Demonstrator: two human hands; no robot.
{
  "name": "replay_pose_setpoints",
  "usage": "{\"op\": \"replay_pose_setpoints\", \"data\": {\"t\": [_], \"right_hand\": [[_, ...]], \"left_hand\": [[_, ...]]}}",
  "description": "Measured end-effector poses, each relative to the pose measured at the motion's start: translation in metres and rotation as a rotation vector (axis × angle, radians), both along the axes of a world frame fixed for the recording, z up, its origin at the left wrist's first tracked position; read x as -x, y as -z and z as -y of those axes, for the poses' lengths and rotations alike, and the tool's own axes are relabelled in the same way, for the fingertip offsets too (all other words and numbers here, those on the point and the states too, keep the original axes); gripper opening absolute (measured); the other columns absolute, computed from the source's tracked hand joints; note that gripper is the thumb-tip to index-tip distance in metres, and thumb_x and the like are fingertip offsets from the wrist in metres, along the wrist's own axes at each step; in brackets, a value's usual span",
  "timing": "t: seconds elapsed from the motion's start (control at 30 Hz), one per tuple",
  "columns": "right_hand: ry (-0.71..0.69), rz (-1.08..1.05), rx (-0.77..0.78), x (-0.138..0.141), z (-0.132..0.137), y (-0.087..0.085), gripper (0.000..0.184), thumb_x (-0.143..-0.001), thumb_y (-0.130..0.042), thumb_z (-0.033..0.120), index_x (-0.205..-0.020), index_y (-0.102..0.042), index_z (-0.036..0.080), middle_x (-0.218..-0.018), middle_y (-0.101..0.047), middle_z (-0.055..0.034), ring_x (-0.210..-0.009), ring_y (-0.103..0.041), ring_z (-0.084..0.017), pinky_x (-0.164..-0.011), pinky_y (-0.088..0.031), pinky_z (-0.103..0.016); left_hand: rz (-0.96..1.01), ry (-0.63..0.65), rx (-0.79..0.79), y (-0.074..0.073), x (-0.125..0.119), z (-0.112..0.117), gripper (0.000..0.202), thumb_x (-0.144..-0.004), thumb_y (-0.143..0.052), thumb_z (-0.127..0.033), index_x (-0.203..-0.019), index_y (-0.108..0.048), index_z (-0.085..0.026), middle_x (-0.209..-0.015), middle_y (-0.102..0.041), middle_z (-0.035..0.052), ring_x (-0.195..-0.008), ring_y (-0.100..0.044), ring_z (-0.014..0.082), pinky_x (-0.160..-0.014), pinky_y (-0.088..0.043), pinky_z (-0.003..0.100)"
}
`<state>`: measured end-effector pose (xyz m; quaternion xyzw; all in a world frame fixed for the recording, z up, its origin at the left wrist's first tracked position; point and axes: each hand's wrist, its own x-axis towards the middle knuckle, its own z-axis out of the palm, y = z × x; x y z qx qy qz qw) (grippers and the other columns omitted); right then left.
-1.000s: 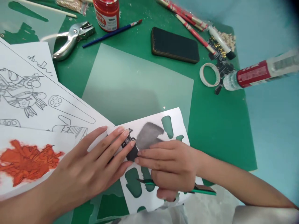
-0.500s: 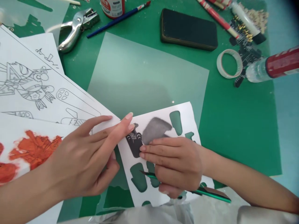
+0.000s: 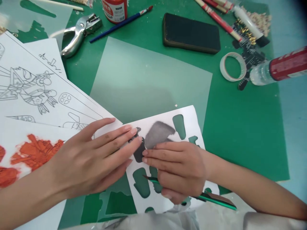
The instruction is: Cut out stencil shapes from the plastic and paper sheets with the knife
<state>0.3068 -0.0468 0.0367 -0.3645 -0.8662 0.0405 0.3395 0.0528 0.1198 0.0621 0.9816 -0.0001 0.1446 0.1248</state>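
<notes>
A white paper sheet with several cut-out openings lies in front of me, partly under both hands. On it sits a dark printed figure with white line detail. My left hand rests flat with fingers stretched, its tips covering part of that figure. Curled at the figure's right edge is my right hand, holding a green craft knife under its fingers, blade toward the left. Its fingertips touch the paper by the figure. Above them is a fuzzy grey patch; I cannot tell whether it is a separate piece.
Beyond the paper lies a translucent sheet on a green mat. Around it are a black phone, tape roll, bottle, hole punch, blue brush and red jar. Line drawings spread at left.
My left fingers have uncrossed and flattened, moving down and right over the dark figure. My right hand has stayed nearly in place with the knife.
</notes>
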Motion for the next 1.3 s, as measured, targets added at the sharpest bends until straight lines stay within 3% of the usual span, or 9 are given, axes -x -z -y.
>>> {"op": "replay_pose_setpoints", "data": {"t": [0.13,0.4,0.53,0.6,0.67,0.77,1.0,1.13,1.3], "right_hand": [[-0.006,-0.006,-0.008,0.000,-0.001,-0.001,0.041,-0.114,-0.066,0.041,-0.078,-0.076,0.023,-0.112,-0.094,-0.0124,-0.116,-0.090,-0.025,-0.097,-0.076,-0.034],[0.007,-0.007,-0.038,0.001,0.000,0.005,0.048,-0.117,-0.054,0.035,-0.075,-0.076,0.026,-0.112,-0.094,-0.0121,-0.114,-0.089,-0.025,-0.094,-0.074,-0.035],[0.048,-0.031,0.016,0.005,0.001,-0.009,0.053,-0.121,-0.047,0.032,-0.077,-0.076,0.024,-0.102,-0.091,-0.0094,-0.111,-0.086,-0.023,-0.092,-0.072,-0.035],[0.143,-0.047,0.124,0.010,0.004,-0.025,0.053,-0.121,-0.043,0.029,-0.076,-0.071,0.023,-0.084,-0.083,-0.0062,-0.089,-0.080,-0.021,-0.079,-0.067,-0.037],[0.347,-0.070,0.269,0.019,0.009,-0.041,0.049,-0.119,-0.043,0.020,-0.073,-0.062,0.024,-0.065,-0.066,-0.0008,-0.062,-0.058,-0.018,-0.060,-0.052,-0.038],[0.621,-0.127,0.412,0.037,0.018,-0.051,0.043,-0.112,-0.048,0.008,-0.073,-0.048,0.026,-0.059,-0.047,0.0054,-0.053,-0.037,-0.014,-0.054,-0.034,-0.036],[0.848,-0.140,0.404,0.072,0.031,-0.023,0.042,-0.108,-0.048,0.005,-0.074,-0.041,0.027,-0.060,-0.045,0.0052,-0.057,-0.038,-0.015,-0.058,-0.034,-0.036],[0.877,-0.069,0.374,0.077,0.032,-0.018,0.041,-0.107,-0.050,0.005,-0.073,-0.044,0.027,-0.059,-0.049,0.0040,-0.059,-0.042,-0.017,-0.060,-0.035,-0.038],[0.876,0.004,0.353,0.078,0.031,-0.017,0.044,-0.112,-0.049,0.009,-0.071,-0.051,0.025,-0.059,-0.053,0.0032,-0.060,-0.043,-0.017,-0.060,-0.036,-0.038]], "left_hand": [[0.002,0.047,-0.044,0.001,0.005,-0.002,0.041,-0.116,-0.067,-0.031,-0.153,-0.075,-0.016,-0.158,-0.079,0.0119,-0.143,-0.081,0.0252,-0.154,-0.026,0.048],[-0.007,0.068,-0.169,0.005,0.007,0.005,0.048,-0.115,-0.073,-0.038,-0.155,-0.074,-0.011,-0.159,-0.077,0.0194,-0.140,-0.083,0.0336,-0.154,-0.026,0.054],[-0.003,0.063,-0.186,0.004,0.009,0.008,0.049,-0.115,-0.074,-0.036,-0.154,-0.074,-0.007,-0.161,-0.074,0.0240,-0.144,-0.080,0.0367,-0.154,-0.025,0.055],[-0.001,0.051,-0.193,0.004,0.009,0.009,0.047,-0.116,-0.070,-0.034,-0.154,-0.074,-0.007,-0.162,-0.073,0.0242,-0.144,-0.080,0.0363,-0.154,-0.027,0.056],[0.006,0.046,-0.188,0.006,0.008,0.010,0.046,-0.117,-0.069,-0.033,-0.154,-0.074,-0.007,-0.162,-0.074,0.0240,-0.144,-0.080,0.0362,-0.152,-0.033,0.058],[0.017,0.035,-0.140,0.010,0.008,0.013,0.043,-0.116,-0.069,-0.032,-0.152,-0.075,-0.008,-0.162,-0.074,0.0233,-0.145,-0.080,0.0371,-0.144,-0.046,0.061],[0.050,-0.027,-0.003,0.019,0.015,0.019,0.043,-0.116,-0.068,-0.033,-0.153,-0.075,-0.014,-0.166,-0.073,0.0186,-0.153,-0.075,0.0344,-0.152,-0.034,0.054],[0.056,-0.011,0.007,0.020,0.014,0.021,0.046,-0.115,-0.069,-0.030,-0.155,-0.073,-0.007,-0.164,-0.072,0.0247,-0.152,-0.075,0.0387,-0.151,-0.036,0.057],[0.057,-0.025,0.031,0.022,0.016,0.021,0.047,-0.114,-0.071,-0.029,-0.157,-0.072,-0.011,-0.169,-0.069,0.0213,-0.158,-0.070,0.0379,-0.151,-0.037,0.057]]}}
